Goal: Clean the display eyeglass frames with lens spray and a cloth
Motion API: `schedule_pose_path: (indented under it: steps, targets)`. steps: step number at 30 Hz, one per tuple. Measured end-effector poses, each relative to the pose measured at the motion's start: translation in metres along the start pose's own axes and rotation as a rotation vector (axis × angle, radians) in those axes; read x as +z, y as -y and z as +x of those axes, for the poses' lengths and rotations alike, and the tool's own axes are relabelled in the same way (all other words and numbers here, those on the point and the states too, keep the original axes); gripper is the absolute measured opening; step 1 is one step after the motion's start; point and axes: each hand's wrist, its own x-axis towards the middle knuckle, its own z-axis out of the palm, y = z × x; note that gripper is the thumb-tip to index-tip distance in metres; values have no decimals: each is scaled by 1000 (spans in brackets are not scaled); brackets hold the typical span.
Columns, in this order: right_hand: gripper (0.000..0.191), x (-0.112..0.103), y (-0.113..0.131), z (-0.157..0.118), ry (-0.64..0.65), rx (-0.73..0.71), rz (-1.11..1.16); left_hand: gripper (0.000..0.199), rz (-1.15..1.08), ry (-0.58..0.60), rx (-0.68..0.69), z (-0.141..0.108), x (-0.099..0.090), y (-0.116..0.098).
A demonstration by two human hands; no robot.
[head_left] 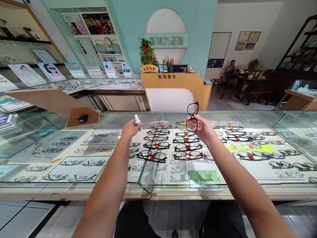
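Note:
My left hand is closed around a small white spray bottle, its nozzle pointing up above the glass counter. Black-framed eyeglasses are held by the bridge in my right hand, turned so one lens sits above the other. A red sticker shows on the upper lens. Between and below my hands, rows of eyeglasses with red stickers rest on the glass top. More black-rimmed glasses lie in a second row under my right wrist.
The glass display counter spans the width before me, with further glasses inside. A tilted wooden-backed mirror stands at left. Behind is a wooden cashier desk with a potted plant. A person sits far right.

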Motion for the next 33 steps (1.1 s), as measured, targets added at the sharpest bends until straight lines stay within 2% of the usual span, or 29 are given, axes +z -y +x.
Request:
schedule_pose_path:
  steps: [12,18,21,25,27,29,31,33]
  targets:
    - [32,0,0,-1,2,-8,-14,40,-64,83,-20,4,4,6]
    - [30,0,2,0,-8,-24,-33,52,-164,71,-158,3,-11,4]
    - [31,-2,4,0,-24,-38,-40,49,-233,-8,-245,1,-27,3]
    - [31,-5,7,1,-34,-57,-57,54,-352,-252,-261,-9,-47,-3]
    - [30,-6,9,1,-38,-65,-61,57,-442,-389,-197,-15,-55,-11]
    - [29,-6,11,1,-45,-68,-53,56,-553,-465,-111,-21,-59,-27]
    - [29,-5,12,2,-47,-71,-43,53,-660,-456,-21,-30,-61,-50]
    - [29,-4,13,2,-45,-75,-35,47,-756,-385,70,-44,-57,-82]
